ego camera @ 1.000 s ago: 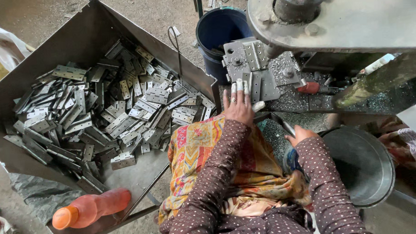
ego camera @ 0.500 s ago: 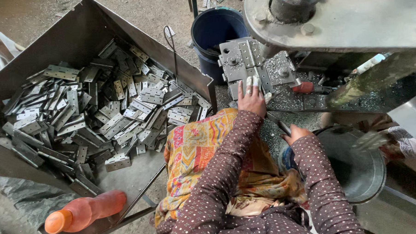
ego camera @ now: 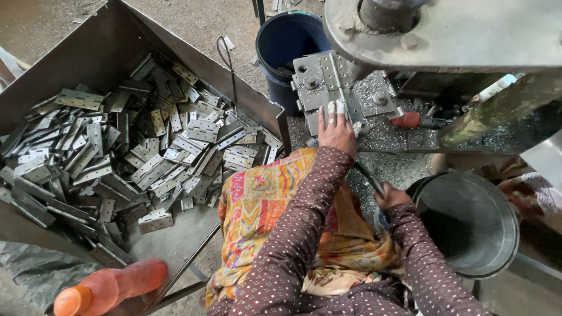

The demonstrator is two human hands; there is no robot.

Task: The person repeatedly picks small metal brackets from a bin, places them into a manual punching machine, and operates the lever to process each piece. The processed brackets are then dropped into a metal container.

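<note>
The left hand (ego camera: 336,126) has been moved forward since a second ago: it was then just short of the die plate (ego camera: 328,88), and now its taped fingertips (ego camera: 331,106) are pressed flat onto a hinge (ego camera: 331,72) lying on that plate, under the press head (ego camera: 450,21). The hand is spread, not clenched, and nothing is grasped in it. From this it may be judged that the hinge is being seated on the plate for pressing. The right hand (ego camera: 391,194) has stayed low, nearer the person than the plate, closed around a dark lever (ego camera: 369,178) beside the metal pan (ego camera: 467,223). The tray (ego camera: 103,46) of loose hinges (ego camera: 125,145), left of the plate, is untouched, as is the orange bottle (ego camera: 108,287) at its near corner.
</note>
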